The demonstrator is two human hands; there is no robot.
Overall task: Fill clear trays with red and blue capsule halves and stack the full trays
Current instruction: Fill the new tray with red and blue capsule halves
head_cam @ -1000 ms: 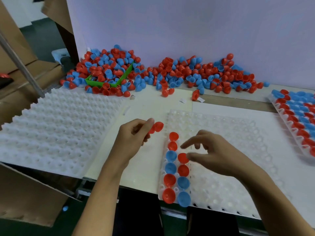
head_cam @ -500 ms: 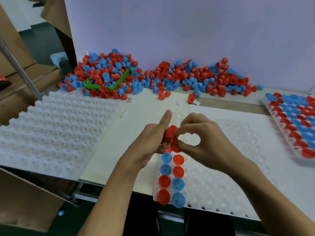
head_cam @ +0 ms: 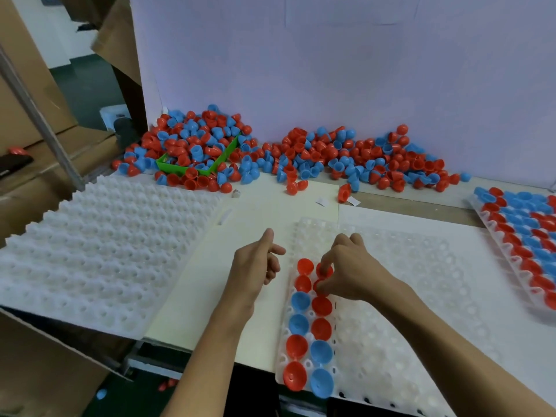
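Note:
A clear tray (head_cam: 406, 296) lies in front of me with two columns of red and blue capsule halves (head_cam: 310, 341) along its left edge. My right hand (head_cam: 355, 272) pinches a red capsule half (head_cam: 324, 273) at the top of the second column, fingertips down on the tray. Just left of the tray hovers my left hand (head_cam: 258, 266), thumb up and fingers loosely curled, with nothing visible in it. A big loose pile of red and blue halves (head_cam: 301, 158) lies along the back wall.
A stack of empty white trays (head_cam: 105, 251) sits at the left. A filled tray (head_cam: 526, 236) lies at the far right edge. A green bin (head_cam: 192, 167) is half buried in the pile. Cardboard boxes stand to the left.
My left hand held red halves a second ago; my right hand took them from it and has moved down onto the tray. The left hand has drawn back to the left.

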